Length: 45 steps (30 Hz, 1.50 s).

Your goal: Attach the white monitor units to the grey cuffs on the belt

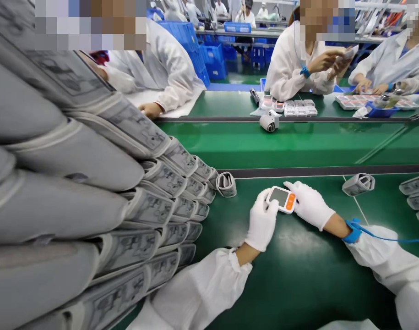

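Note:
A small white device [280, 197] with a grey screen and orange buttons is held above the green table [298, 275]. My left hand [263, 220], in a white glove, grips its left end, thumb on the front. At its right end, by the orange buttons, my gloved right hand [308, 204] holds it with the fingers behind the edge. A blue strap [355, 230] circles my right wrist. Beyond my left hand lies a rolled grey cuff [226, 184], and another rolled cuff [358, 184] rests further right.
Stacked grey cuffs [137, 206] fill the left side; more cuffs [415, 184] sit at the right edge. Past a green belt [230, 142] with a rolled cuff [269, 121] at its far edge, several people in white coats work. White devices [300, 108] lie there.

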### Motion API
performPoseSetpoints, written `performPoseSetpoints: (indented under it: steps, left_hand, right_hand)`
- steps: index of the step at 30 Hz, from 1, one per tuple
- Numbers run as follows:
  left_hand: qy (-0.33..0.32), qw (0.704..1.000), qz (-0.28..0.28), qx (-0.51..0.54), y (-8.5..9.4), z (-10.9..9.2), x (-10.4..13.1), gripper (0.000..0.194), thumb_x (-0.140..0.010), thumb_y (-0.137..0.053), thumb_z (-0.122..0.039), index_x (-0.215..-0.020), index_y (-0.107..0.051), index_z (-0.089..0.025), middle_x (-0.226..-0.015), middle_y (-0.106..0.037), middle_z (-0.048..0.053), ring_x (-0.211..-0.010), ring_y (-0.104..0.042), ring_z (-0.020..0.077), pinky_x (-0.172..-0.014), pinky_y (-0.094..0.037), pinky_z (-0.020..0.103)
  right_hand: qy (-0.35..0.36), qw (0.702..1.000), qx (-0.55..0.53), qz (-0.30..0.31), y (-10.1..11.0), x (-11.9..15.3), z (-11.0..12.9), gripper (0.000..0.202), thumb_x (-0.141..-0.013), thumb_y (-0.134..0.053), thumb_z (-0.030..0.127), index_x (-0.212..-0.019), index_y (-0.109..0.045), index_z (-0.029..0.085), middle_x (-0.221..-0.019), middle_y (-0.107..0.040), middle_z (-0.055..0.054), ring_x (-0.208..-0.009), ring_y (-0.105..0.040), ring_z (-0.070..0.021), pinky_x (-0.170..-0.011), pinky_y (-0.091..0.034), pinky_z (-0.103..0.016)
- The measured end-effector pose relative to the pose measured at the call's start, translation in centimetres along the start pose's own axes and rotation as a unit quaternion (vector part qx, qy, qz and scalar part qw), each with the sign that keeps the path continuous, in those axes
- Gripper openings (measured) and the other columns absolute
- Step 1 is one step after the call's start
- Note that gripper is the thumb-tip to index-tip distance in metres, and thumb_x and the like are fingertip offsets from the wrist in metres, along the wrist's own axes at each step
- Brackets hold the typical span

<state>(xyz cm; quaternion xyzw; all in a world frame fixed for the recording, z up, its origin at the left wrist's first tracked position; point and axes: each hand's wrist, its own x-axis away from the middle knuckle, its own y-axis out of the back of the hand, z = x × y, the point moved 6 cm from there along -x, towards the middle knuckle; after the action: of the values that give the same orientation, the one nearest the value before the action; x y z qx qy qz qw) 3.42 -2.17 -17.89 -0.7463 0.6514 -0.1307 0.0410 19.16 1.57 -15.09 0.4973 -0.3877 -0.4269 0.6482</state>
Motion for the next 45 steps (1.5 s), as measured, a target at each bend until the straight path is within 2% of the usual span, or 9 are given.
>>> performPoseSetpoints:
  steps: [4, 11, 16, 23, 28, 33, 36, 40, 45]
  left_hand:
    - [0.026, 0.997, -0.012, 0.067, 0.5, 0.1, -0.4, 0.047, -0.076, -0.08, -0.021, -0.12, -0.065, -0.016, -0.126, -0.071, 0.012, -0.116, -0.067, 0.0266, -0.103, -0.052, 0.039]
    - [0.057, 0.966, 0.04, 0.248, 0.7, -0.5, -1.6, 0.043, -0.081, -0.086, -0.042, -0.107, -0.067, -0.014, -0.116, -0.072, 0.012, -0.109, -0.069, 0.0246, -0.096, -0.055, 0.036]
    - [0.082, 0.972, 0.039, 0.216, 0.9, -0.1, -1.9, 0.067, -0.073, -0.087, -0.06, -0.116, -0.063, -0.014, -0.101, -0.073, 0.011, -0.08, -0.071, 0.0202, -0.069, -0.057, 0.032]
    - [0.009, 0.982, -0.026, 0.189, 1.4, -0.2, -1.1, 0.058, -0.074, -0.09, -0.05, -0.11, -0.058, -0.018, -0.096, -0.071, 0.004, -0.074, -0.067, 0.0147, -0.061, -0.051, 0.026]
    - [0.025, 0.982, 0.0, 0.185, 1.5, -0.4, -1.2, 0.046, -0.074, -0.089, -0.046, -0.096, -0.065, -0.013, -0.079, -0.066, 0.002, -0.066, -0.061, 0.0126, -0.056, -0.047, 0.025]
    - [0.046, 0.984, 0.01, 0.175, 1.5, -0.8, -0.9, 0.046, -0.072, -0.092, -0.042, -0.097, -0.066, -0.013, -0.085, -0.068, 0.003, -0.069, -0.062, 0.0117, -0.062, -0.05, 0.024]
    - [0.053, 0.985, -0.006, 0.163, 1.7, -0.9, -0.6, 0.062, -0.069, -0.094, -0.039, -0.117, -0.06, -0.019, -0.102, -0.071, 0.006, -0.081, -0.07, 0.0172, -0.071, -0.056, 0.029]
    - [0.048, 0.985, 0.01, 0.164, 1.9, -1.2, -0.6, 0.088, -0.073, -0.093, -0.037, -0.144, -0.041, -0.033, -0.12, -0.067, 0.007, -0.092, -0.073, 0.0226, -0.08, -0.06, 0.038]
    - [0.072, 0.976, 0.044, 0.202, 2.7, -1.3, -1.9, 0.064, -0.082, -0.086, -0.043, -0.136, -0.055, -0.029, -0.116, -0.063, 0.005, -0.086, -0.067, 0.0145, -0.074, -0.055, 0.026]
  right_hand:
    - [0.128, 0.98, -0.127, -0.082, -1.1, -0.1, 2.3, 0.068, -0.091, -0.056, 0.017, -0.157, -0.042, 0.018, -0.116, -0.068, -0.013, -0.091, -0.068, -0.0256, -0.078, -0.054, -0.038]
    - [0.259, 0.859, -0.309, -0.315, 0.9, -2.2, 4.5, 0.059, -0.099, -0.05, 0.016, -0.157, -0.042, 0.026, -0.112, -0.073, -0.008, -0.095, -0.068, -0.0215, -0.088, -0.057, -0.041]
    - [0.21, 0.86, -0.372, -0.279, 0.8, -8.9, 5.1, 0.069, -0.093, -0.068, 0.036, -0.156, -0.044, 0.021, -0.132, -0.067, -0.014, -0.111, -0.067, -0.0249, -0.091, -0.058, -0.041]
    - [0.346, 0.876, -0.293, -0.163, -0.7, -12.7, 10.9, 0.11, -0.066, -0.092, 0.055, -0.158, -0.045, 0.016, -0.16, -0.041, -0.022, -0.147, -0.043, -0.0381, -0.12, -0.039, -0.05]
    - [0.393, 0.884, -0.245, -0.061, -0.3, -12.0, 12.3, 0.073, -0.081, -0.085, 0.047, -0.145, -0.06, 0.022, -0.167, -0.03, -0.018, -0.142, -0.048, -0.0339, -0.115, -0.043, -0.047]
    - [0.297, 0.869, -0.389, -0.064, -0.1, -12.3, 11.3, 0.045, -0.067, -0.091, 0.041, -0.101, -0.07, 0.02, -0.123, -0.066, -0.008, -0.107, -0.064, -0.0235, -0.1, -0.052, -0.036]
    - [0.204, 0.86, -0.453, -0.113, -0.5, -12.5, 10.1, 0.04, -0.063, -0.088, 0.041, -0.084, -0.062, 0.02, -0.093, -0.066, -0.001, -0.085, -0.062, -0.0205, -0.085, -0.054, -0.036]
    - [0.086, 0.825, -0.523, -0.195, -0.8, -12.1, 7.4, 0.033, -0.07, -0.074, 0.037, -0.09, -0.053, 0.022, -0.089, -0.062, -0.001, -0.08, -0.061, -0.0198, -0.078, -0.054, -0.036]
    - [0.006, 0.751, -0.606, -0.263, -1.2, -8.8, 2.6, 0.055, -0.08, -0.06, 0.039, -0.128, -0.039, 0.023, -0.118, -0.061, -0.009, -0.107, -0.064, -0.0248, -0.096, -0.054, -0.043]
